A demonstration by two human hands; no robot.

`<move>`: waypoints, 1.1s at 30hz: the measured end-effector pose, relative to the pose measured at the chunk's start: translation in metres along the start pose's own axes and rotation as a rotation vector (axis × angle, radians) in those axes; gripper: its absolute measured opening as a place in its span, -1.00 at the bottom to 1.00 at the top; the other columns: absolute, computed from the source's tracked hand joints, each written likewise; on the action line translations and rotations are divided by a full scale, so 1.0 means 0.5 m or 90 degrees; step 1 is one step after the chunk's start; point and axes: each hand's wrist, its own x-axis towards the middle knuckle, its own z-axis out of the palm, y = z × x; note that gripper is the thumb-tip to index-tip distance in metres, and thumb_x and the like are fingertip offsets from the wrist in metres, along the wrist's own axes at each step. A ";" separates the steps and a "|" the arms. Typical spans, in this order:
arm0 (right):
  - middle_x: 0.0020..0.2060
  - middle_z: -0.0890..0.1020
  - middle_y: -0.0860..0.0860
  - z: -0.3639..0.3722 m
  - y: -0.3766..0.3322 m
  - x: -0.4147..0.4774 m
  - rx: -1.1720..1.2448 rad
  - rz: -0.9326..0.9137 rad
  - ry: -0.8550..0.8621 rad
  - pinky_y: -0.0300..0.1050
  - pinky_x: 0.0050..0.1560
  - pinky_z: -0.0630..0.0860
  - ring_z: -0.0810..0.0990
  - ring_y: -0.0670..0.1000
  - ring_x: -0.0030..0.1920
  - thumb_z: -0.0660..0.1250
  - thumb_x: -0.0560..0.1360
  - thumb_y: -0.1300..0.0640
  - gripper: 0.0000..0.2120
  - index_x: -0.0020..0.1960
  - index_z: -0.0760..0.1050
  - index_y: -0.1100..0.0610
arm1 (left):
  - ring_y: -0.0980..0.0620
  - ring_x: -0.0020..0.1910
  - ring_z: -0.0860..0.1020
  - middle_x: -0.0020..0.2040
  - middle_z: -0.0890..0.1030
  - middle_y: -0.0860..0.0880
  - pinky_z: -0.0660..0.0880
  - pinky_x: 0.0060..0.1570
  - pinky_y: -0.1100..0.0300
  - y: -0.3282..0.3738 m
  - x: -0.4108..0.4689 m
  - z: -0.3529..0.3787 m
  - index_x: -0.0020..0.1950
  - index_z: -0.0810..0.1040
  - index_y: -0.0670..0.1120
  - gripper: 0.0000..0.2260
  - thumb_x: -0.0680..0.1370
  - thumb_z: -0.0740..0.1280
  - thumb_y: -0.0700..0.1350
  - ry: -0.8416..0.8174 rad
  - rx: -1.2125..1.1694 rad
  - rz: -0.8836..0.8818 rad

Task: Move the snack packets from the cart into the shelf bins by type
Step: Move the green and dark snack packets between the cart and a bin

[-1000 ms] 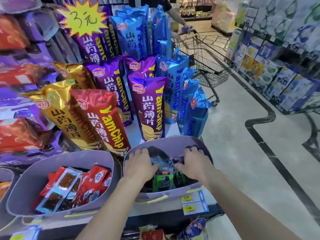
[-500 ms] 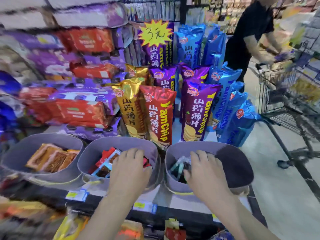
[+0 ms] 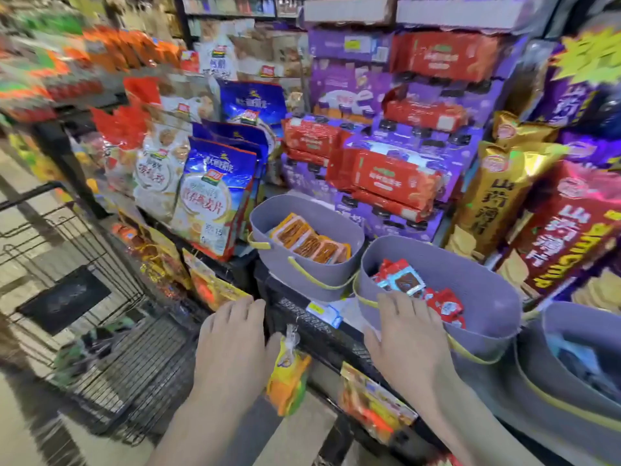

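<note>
While both hands hang flat and palm-down with fingers straight, neither holds anything. Left hand (image 3: 232, 344) hovers over the gap between the cart (image 3: 111, 358) and the shelf front, its thumb just beside a yellow-orange pouch (image 3: 289, 375) hanging from a hook there. Right hand (image 3: 403, 334) reaches over the near rim of the middle bin (image 3: 484, 297), fingertips by the red packets (image 3: 443, 306) inside; whether they touch cannot be told. One of those packets has a clear window edged in blue. Left bin (image 3: 302, 274), grey with yellow-green trim, holds flat orange packets (image 3: 309, 242) laid in a row. Right bin (image 3: 571, 331) holds dark and blue packets, too blurred to read. What lies in the cart is also blurred, greenish and dark. Behind the bins a gold bag (image 3: 497, 196) and a red bag (image 3: 564, 230) both read 山药薄片 in white, each with a round red logo at the top; the red one also carries yellow Latin letters down its edge. Blue bags (image 3: 215, 193) left of the bins read 燕麦片. Red packs (image 3: 396, 176) sit stacked among purple boxes, their print unreadable. A small price tag (image 3: 324, 311) is on the shelf edge between the two nearer bins.
</note>
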 end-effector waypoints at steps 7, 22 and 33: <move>0.40 0.50 0.05 0.050 -0.284 0.045 0.019 -0.204 -0.050 0.11 0.38 0.38 0.48 0.16 0.36 0.29 0.58 -0.18 -0.43 0.49 0.39 0.08 | 0.01 0.59 0.31 0.62 0.32 0.08 0.30 0.54 0.07 -0.291 -0.071 0.023 0.64 0.27 0.06 -0.43 0.68 0.17 0.28 -0.023 -0.034 -0.229; 0.56 0.26 0.02 0.188 -0.759 0.274 -0.004 -0.572 -0.217 0.06 0.50 0.21 0.28 0.13 0.51 0.10 0.66 -0.25 -0.37 0.62 0.12 0.04 | -0.03 0.53 0.37 0.57 0.39 0.07 0.38 0.46 0.05 -0.604 -0.031 0.103 0.58 0.30 0.05 -0.47 0.68 0.20 0.27 -0.088 -0.088 -0.592; 0.49 0.38 0.04 0.273 -1.078 0.509 -0.010 -0.697 -0.299 0.05 0.46 0.32 0.37 0.12 0.46 0.12 0.67 -0.22 -0.44 0.54 0.26 0.07 | -0.02 0.47 0.40 0.51 0.43 0.08 0.37 0.38 0.08 -0.797 0.163 0.121 0.55 0.36 0.05 -0.54 0.68 0.22 0.18 -0.119 -0.111 -0.736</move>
